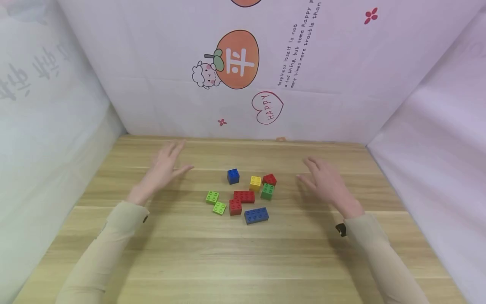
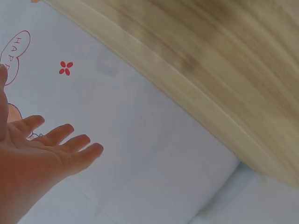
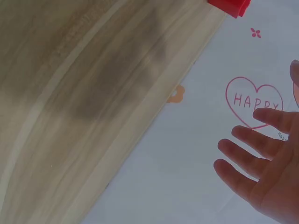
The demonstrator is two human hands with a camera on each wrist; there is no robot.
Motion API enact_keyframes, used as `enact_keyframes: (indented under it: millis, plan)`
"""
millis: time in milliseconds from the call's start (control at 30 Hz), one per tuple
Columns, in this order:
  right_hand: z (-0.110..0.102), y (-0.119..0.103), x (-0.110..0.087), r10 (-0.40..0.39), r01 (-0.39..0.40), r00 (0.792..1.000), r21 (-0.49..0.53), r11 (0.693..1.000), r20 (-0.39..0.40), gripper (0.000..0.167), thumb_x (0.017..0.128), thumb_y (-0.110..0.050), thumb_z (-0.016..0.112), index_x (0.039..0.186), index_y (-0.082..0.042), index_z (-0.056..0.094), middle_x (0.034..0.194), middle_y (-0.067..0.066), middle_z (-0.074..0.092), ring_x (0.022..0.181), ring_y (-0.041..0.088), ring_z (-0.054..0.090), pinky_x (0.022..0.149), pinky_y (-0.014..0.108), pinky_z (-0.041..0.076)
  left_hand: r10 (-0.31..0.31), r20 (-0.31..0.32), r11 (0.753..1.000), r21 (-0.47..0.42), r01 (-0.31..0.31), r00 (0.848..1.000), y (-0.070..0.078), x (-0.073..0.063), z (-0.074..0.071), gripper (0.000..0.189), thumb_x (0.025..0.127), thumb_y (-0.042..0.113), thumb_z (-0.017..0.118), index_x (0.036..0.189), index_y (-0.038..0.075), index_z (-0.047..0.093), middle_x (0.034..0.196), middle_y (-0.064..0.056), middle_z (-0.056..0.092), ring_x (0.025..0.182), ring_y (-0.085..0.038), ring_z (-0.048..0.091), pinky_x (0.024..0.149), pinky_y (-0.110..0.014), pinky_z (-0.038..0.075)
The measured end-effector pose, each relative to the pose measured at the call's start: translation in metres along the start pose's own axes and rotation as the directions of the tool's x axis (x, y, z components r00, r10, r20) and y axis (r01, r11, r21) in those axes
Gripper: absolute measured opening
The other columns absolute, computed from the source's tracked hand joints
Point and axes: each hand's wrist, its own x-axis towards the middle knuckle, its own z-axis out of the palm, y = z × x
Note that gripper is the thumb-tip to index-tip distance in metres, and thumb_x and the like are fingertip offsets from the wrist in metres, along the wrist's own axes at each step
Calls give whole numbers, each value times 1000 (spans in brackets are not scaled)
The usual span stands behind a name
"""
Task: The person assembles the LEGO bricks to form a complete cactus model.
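Observation:
Both hands hover over the wooden table on either side of a loose cluster of toy building bricks. My left hand [image 1: 161, 171] is to the left of the cluster, fingers extended and thumb spread, holding nothing. On the other side my right hand [image 1: 324, 181] has its fingers spread, also with nothing in it. Nearest the left hand lie two lime green bricks [image 1: 212, 197] and a blue square brick [image 1: 233, 176]. A red brick [image 1: 269, 179] and a green brick [image 1: 267, 191] are nearest the right hand. Between them sit a yellow brick [image 1: 255, 183] and a long red brick [image 1: 244, 196].
A square red brick [image 1: 235, 207] and a long blue brick [image 1: 256, 215] lie at the front of the cluster. White printed cloth [image 1: 171, 105] hangs behind the wooden table [image 1: 212, 261], with white cloth at both sides too.

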Motion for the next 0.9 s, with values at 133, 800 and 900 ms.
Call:
enact_keyframes:
  millis: [133,800,900]
  plan:
    - [2,-6,-7,-5,5,1000,15,1000,-3,68,102,-50,47,148,-1,39,153,25,40,139,46,39,114,64,34,36,-42,998,-58,-39,998,2,-2,7,82,95,36,65,155,0,23,158,-32,24,146,-51,24,119,-68,19]
    - [18,-38,-32,-117,125,992,171,977,-56,42,96,-30,64,127,-3,60,127,15,63,112,33,65,94,50,56,45,-10,966,-254,-46,999,25,-34,40,69,95,30,65,149,-2,35,153,-26,40,141,-44,38,119,-60,28]
    - [20,-45,-34,-156,169,985,205,964,-77,38,94,-24,68,124,-2,62,122,15,66,105,30,68,88,45,59,72,-23,966,-249,-75,997,31,-38,43,67,94,27,67,146,-5,39,149,-27,45,138,-44,44,117,-59,33]
